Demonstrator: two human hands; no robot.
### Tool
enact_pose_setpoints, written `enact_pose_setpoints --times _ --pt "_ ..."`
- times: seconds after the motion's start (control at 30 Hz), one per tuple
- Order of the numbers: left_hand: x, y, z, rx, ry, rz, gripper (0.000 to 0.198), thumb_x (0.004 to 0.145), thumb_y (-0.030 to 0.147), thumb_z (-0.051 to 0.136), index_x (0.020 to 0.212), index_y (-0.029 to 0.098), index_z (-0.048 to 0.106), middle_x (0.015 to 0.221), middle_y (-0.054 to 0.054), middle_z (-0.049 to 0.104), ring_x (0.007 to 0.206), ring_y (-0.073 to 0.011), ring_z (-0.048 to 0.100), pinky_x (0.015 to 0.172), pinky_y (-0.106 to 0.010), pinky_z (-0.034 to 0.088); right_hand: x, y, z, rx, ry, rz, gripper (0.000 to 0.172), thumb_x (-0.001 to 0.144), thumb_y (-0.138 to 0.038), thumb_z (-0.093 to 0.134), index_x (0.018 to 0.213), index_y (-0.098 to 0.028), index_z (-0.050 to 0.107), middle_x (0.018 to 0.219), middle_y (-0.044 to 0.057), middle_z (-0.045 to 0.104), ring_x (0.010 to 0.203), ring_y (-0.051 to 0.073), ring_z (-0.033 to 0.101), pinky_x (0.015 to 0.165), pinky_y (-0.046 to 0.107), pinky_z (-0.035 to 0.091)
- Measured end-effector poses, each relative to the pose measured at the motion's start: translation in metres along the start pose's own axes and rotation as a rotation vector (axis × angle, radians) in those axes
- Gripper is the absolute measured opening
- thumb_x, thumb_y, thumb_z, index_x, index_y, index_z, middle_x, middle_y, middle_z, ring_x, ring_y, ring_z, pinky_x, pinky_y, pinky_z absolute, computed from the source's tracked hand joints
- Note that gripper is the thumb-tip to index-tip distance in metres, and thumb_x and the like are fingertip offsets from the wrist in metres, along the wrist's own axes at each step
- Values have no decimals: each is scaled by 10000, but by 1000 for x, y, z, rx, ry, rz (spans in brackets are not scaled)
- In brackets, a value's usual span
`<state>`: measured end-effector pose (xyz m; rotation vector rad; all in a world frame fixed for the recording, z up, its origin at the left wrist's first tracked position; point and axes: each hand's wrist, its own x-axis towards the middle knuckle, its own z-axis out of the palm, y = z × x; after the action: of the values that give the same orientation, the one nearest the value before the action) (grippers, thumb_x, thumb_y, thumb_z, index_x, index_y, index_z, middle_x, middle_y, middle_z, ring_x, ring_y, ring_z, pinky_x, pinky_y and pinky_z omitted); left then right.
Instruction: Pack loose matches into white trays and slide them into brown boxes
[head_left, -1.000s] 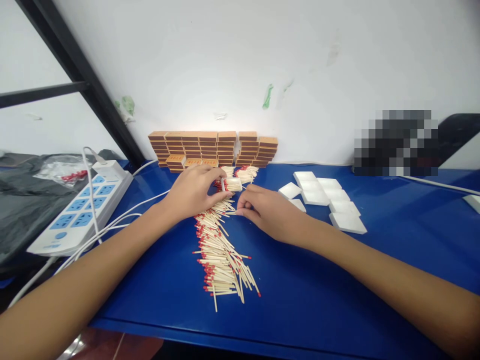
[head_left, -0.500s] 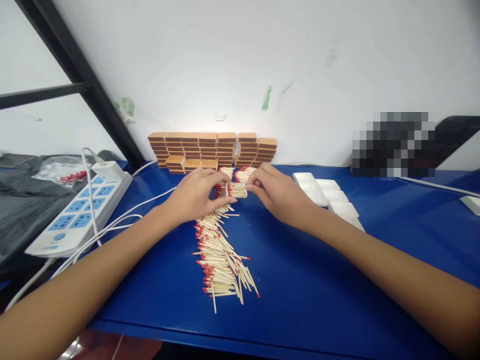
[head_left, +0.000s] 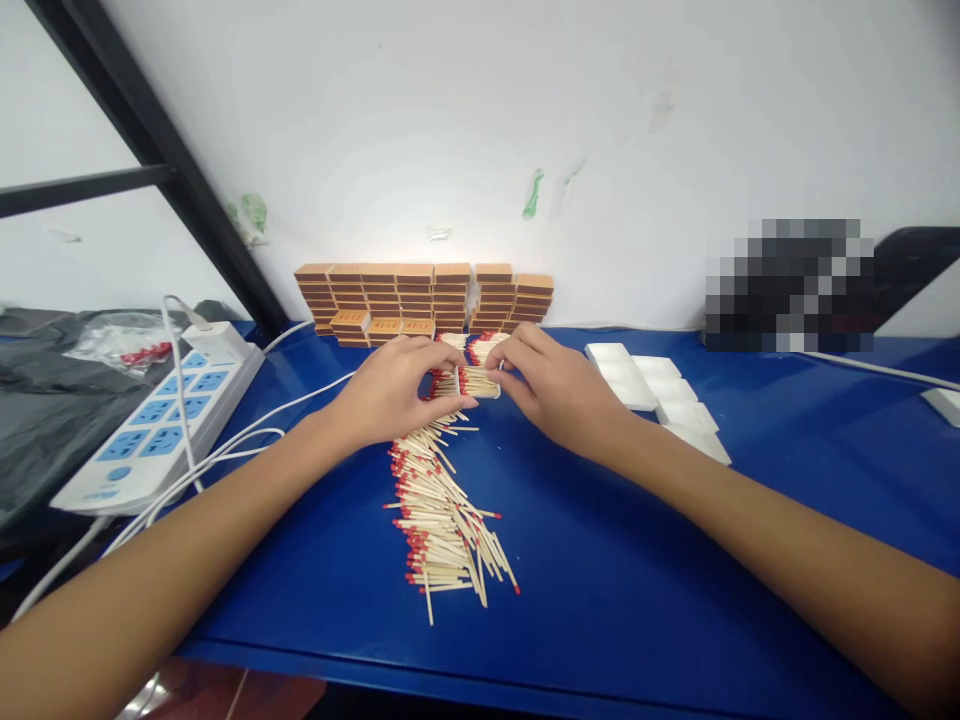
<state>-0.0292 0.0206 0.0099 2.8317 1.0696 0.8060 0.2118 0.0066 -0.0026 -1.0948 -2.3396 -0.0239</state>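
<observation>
A small white matchbox tray (head_left: 478, 381) filled with red-tipped matches is held between both hands above the blue table (head_left: 615, 560). My left hand (head_left: 394, 390) grips its left end with curled fingers. My right hand (head_left: 555, 385) pinches its right end. A long heap of loose matches (head_left: 439, 510) lies on the table just below the hands, running toward me.
Stacks of brown matchboxes (head_left: 427, 295) line the wall behind the hands. Several empty white trays (head_left: 660, 395) lie to the right. A white and blue power strip (head_left: 161, 410) with white cables (head_left: 247, 440) sits at the left. A black frame (head_left: 150, 130) leans at the left.
My right hand has left the loose matches and risen to the right end of the tray. Both hands now hold the tray, which has shifted slightly.
</observation>
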Motion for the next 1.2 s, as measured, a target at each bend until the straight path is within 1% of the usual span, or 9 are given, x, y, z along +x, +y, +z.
enact_pose_setpoints --times 0.17,0.4,0.53,0.63,0.7,0.8,0.87,1.0,1.2 --pt "0 0 1 -16 -4 19 434 881 564 747 1126 211 684 1062 -58 765 981 -237 719 897 -371 532 0 -1 -1 31 -7 -23 125 1020 -175 492 1035 -193 615 1043 79 584 851 197 578 687 305 401" --pt "0 0 -1 22 4 -26 407 895 544 736 1111 203 688 1020 -56 762 974 -245 716 890 -377 528 -1 -10 -1 141 67 -57 119 999 -170 495 1009 -192 612 991 70 601 788 173 550 683 300 406" --pt "-1 -6 0 111 48 -71 382 909 517 722 1111 195 684 1053 -72 771 1013 -271 718 912 -407 523 -5 -14 3 190 -7 -51 48 949 -181 570 945 -197 615 880 31 594 744 162 531 666 290 384" --pt "-1 -9 0 84 53 -69 364 903 496 735 1102 195 681 1057 -64 772 1001 -258 723 905 -395 528 -6 -15 6 204 -63 -68 60 933 -170 584 908 -197 630 836 15 580 737 156 530 677 289 382" --pt "-1 -9 0 56 53 -61 370 903 506 736 1100 197 682 1052 -59 772 986 -246 725 896 -382 531 -5 -13 6 196 -12 -38 59 935 -174 583 909 -195 632 815 9 569 714 151 517 664 288 375" --pt "-1 -8 1 33 52 -53 397 904 532 731 1108 196 685 1032 -57 772 958 -240 727 881 -373 535 -1 -5 5 190 166 77 52 943 -199 594 979 -192 630 797 -4 547 669 145 488 646 290 371" --pt "0 -7 1 20 47 -48 416 901 546 731 1111 189 685 1024 -61 771 949 -241 726 876 -374 536 1 1 4 223 221 123 89 940 -216 613 1024 -197 635 810 -6 541 655 143 483 651 291 386" --pt "1 -3 -1 -12 28 -44 436 892 576 729 1085 187 689 1030 -67 765 955 -240 720 890 -377 532 3 9 4 272 155 89 34 931 -230 633 937 -210 660 826 7 540 690 154 509 671 296 411" --pt "0 1 0 -32 0 -10 437 887 570 741 1107 196 695 1020 -59 758 955 -237 710 883 -373 525 2 3 -1 239 65 36 50 903 -202 629 866 -198 662 864 27 580 718 157 518 690 303 412"
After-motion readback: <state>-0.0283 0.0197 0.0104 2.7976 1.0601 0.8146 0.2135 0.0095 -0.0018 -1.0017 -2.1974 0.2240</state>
